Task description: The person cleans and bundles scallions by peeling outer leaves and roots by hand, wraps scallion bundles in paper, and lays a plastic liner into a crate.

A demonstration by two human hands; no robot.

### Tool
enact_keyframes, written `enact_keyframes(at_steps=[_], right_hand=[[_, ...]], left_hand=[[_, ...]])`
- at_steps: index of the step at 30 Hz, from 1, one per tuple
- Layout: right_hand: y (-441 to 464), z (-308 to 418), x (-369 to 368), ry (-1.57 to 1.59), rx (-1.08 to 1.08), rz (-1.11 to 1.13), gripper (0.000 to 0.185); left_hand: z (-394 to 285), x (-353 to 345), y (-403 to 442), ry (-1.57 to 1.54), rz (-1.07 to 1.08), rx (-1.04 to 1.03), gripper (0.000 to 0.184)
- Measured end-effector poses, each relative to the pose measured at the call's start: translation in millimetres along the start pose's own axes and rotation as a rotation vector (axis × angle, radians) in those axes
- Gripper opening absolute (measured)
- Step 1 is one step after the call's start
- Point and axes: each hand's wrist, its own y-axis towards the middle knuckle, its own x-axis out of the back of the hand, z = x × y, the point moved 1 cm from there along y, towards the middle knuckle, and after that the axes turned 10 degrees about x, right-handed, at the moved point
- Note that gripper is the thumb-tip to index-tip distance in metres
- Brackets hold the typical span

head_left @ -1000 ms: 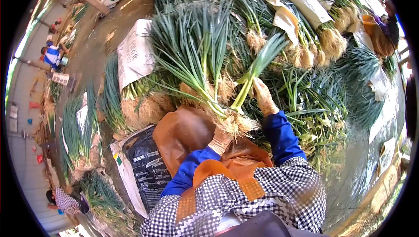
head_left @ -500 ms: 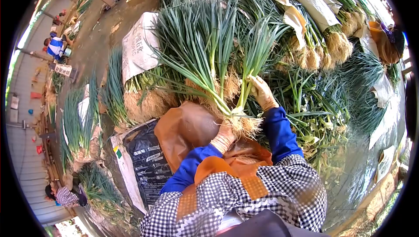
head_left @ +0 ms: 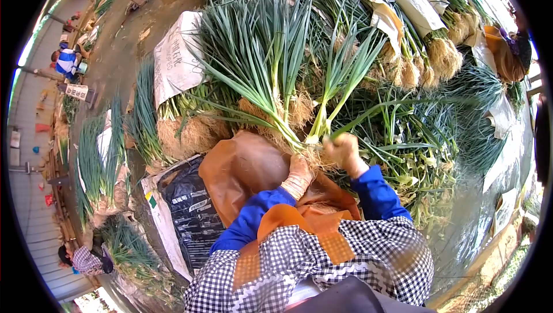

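Note:
A fanned bunch of green garlic (head_left: 276, 108), with long flat leaves and pale stringy roots, stands over my lap. My left hand (head_left: 299, 175) is wrapped round its root end, the fingers partly hidden by the roots. To the right of the stems, my right hand (head_left: 344, 153) is closed in a fist on a long loose leaf (head_left: 391, 112), which trails away up and to the right. The fist is beside the roots. An orange-brown apron (head_left: 239, 160) covers my knees beneath the bunch.
Stacked green garlic bundles (head_left: 440, 57) lie ahead, some wrapped in sacking. A white sack (head_left: 180, 59) covers another bundle to the left. Loose leaves and trimmings (head_left: 415, 169) are heaped at my right. A black bag (head_left: 199, 212) lies by my left knee. Other people (head_left: 69, 59) sit farther left.
My right hand has come down from the stems to beside the roots and closed into a fist, drawing one leaf out to the right. My left hand keeps its hold.

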Motion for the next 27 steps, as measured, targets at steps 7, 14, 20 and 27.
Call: enact_keyframes(at_steps=[7, 14, 20, 27], right_hand=[[-47, -21, 99, -0.444, -0.436, 1.083, 0.016], [46, -35, 31, -0.131, -0.397, 0.149, 0.04], [-6, -44, -26, 0.442, -0.179, 0.235, 0.025], [-30, -19, 66, -0.408, -0.247, 1.856, 0.031]], left_hand=[[-7, 7, 8, -2.117, 0.23, 0.593, 0.014], [-4, -2, 6, -1.927, 0.24, 0.525, 0.019], [58, -35, 8, -1.228, 0.05, 0.165, 0.025], [15, 2, 8, -1.762, 0.253, 0.445, 0.023]])
